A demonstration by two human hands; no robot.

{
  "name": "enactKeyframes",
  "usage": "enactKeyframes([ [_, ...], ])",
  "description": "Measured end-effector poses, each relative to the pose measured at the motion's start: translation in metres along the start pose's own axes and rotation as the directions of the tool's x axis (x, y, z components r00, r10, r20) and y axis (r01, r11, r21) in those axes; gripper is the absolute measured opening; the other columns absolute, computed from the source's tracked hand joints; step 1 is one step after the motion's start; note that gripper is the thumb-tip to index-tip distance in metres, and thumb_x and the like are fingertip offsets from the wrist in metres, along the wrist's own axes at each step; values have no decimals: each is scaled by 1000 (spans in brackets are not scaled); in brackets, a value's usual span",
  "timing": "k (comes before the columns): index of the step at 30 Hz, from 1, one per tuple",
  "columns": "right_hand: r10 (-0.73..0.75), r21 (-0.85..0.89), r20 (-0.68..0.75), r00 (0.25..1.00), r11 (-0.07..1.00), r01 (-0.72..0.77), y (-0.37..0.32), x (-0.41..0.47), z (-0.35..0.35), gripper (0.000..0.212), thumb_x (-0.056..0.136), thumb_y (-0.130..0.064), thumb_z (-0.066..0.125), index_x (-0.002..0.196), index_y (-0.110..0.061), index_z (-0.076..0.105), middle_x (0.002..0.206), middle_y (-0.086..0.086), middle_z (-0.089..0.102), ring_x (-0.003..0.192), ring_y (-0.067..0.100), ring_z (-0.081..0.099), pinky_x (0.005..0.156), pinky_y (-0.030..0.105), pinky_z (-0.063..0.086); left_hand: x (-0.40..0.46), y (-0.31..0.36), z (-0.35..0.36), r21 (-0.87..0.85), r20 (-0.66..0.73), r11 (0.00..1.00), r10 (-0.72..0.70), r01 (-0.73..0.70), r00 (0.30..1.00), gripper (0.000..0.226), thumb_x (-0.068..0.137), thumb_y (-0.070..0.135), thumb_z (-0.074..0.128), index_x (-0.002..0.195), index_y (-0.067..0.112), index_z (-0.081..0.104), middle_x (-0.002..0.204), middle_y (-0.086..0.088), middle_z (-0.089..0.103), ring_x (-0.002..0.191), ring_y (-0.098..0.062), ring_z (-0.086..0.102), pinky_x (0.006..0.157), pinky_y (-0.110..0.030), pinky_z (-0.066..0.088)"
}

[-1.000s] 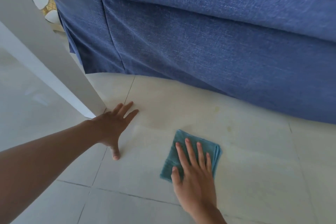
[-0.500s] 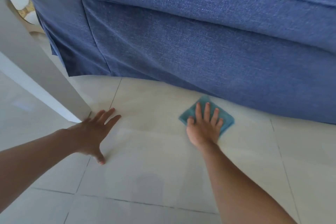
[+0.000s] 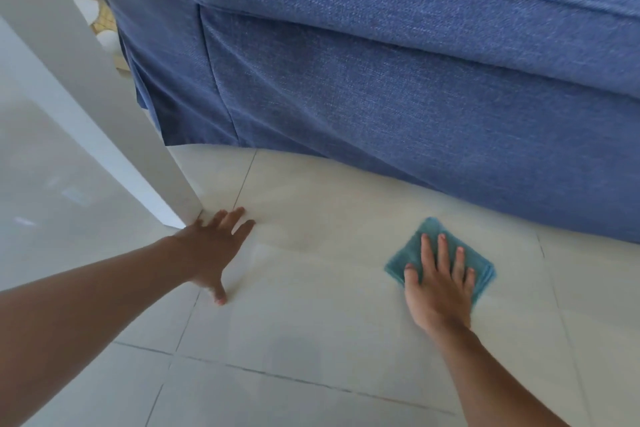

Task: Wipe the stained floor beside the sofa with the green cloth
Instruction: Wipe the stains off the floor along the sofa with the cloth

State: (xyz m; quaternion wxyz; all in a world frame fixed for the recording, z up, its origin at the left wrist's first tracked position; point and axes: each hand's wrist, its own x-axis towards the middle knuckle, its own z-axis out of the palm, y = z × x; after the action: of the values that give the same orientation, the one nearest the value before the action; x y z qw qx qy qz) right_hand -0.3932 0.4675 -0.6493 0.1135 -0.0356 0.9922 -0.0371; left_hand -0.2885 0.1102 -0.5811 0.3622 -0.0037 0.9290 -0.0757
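Observation:
A folded green cloth (image 3: 408,255) lies flat on the pale tiled floor (image 3: 311,315), a short way in front of the blue sofa (image 3: 415,97). My right hand (image 3: 438,288) presses down on the cloth with its fingers spread, covering most of it. My left hand (image 3: 214,250) rests flat on the tiles to the left, fingers apart, holding nothing, beside the foot of a white table leg (image 3: 104,107). A faint yellowish stain (image 3: 304,239) shows on the tile between the two hands.
The sofa's fabric skirt hangs to the floor along the back and right. The white table leg slants down at the left, with a glossy white surface (image 3: 41,184) beyond it. Dark grout lines (image 3: 311,381) cross the tiles near me.
My right hand has pulled the cloth back from the sofa's edge toward me and to the right. My left hand stays planted by the table leg. The view has shifted.

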Motion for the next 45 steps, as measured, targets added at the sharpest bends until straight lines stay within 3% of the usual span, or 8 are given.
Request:
enactKeyframes([
  [11, -470, 218, 17, 882, 863, 456, -121, -77, 14, 65, 94, -47, 21, 157, -35, 15, 165, -9, -5, 153, 25, -13, 122, 46, -9, -6, 20, -9, 27, -61, 995, 102, -101, 993, 123, 80, 53, 74, 157, 19, -16, 166, -4, -20, 153, -32, -11, 124, -52, 8],
  [15, -241, 579, -212, 947, 750, 320, -88, -52, -5, 45, 89, -8, 60, 134, -13, 59, 140, 6, 57, 135, 25, 42, 115, 32, 29, -2, 31, -21, -20, -189, 987, 150, -156, 971, 83, 98, 39, 52, 159, 19, 0, 168, -2, 0, 154, -28, 2, 123, -49, 15],
  [20, -146, 303, 14, 989, 944, 135, -60, -19, -24, 50, 89, -32, 68, 135, -17, 58, 130, 2, 56, 118, 28, 44, 104, 38, 38, 17, 63, -49, -104, -314, 968, 187, -229, 931, 62, 99, 38, 48, 153, 21, 23, 152, -4, 40, 127, -30, 52, 102, -48, 45],
  [28, -152, 470, 122, 981, 880, 78, -69, -5, -42, 5, 78, -13, 68, 75, -15, 64, 74, 1, 64, 72, 24, 61, 63, 33, 51, 57, 93, -81, -170, -290, 967, 132, -187, 948, 28, 92, 14, 56, 119, 12, 62, 119, -10, 57, 107, -30, 60, 89, -44, 54],
  [33, -147, 690, -184, 972, 685, 234, -62, 7, -90, 10, 80, -9, 72, 80, -16, 65, 70, -4, 65, 63, 14, 57, 55, 12, 40, 51, 54, -128, -359, -528, 853, 149, -379, 836, 16, 93, 22, 61, 107, 18, 67, 113, -2, 60, 103, -22, 57, 94, -37, 48],
  [37, -227, 674, -290, 930, 641, 367, -55, 3, -108, 16, 78, -4, 75, 80, -17, 67, 71, 1, 66, 59, 10, 52, 54, 15, 38, 33, 45, -126, -399, -629, 770, 166, -499, 759, 10, 90, 23, 68, 99, 25, 64, 98, 9, 69, 90, -13, 63, 83, -33, 53],
  [42, -350, 576, 141, 926, 790, 211, -43, -12, -83, 12, 81, -28, 73, 73, -23, 68, 70, -6, 70, 65, 11, 63, 64, 27, 49, 21, 50, -83, -220, -369, 859, 366, -463, 854, 16, 93, 33, 61, 108, 29, 60, 115, 11, 64, 106, -12, 58, 87, -25, 44],
  [45, -298, 560, -2, 954, 790, 248, -57, -13, -64, 20, 92, -40, 61, 100, -25, 72, 103, -9, 71, 99, 9, 65, 86, 30, 49, 12, 36, -58, -185, -235, 908, 330, -376, 914, 38, 93, 38, 60, 129, 34, 50, 136, 15, 48, 120, -10, 50, 95, -28, 44],
])
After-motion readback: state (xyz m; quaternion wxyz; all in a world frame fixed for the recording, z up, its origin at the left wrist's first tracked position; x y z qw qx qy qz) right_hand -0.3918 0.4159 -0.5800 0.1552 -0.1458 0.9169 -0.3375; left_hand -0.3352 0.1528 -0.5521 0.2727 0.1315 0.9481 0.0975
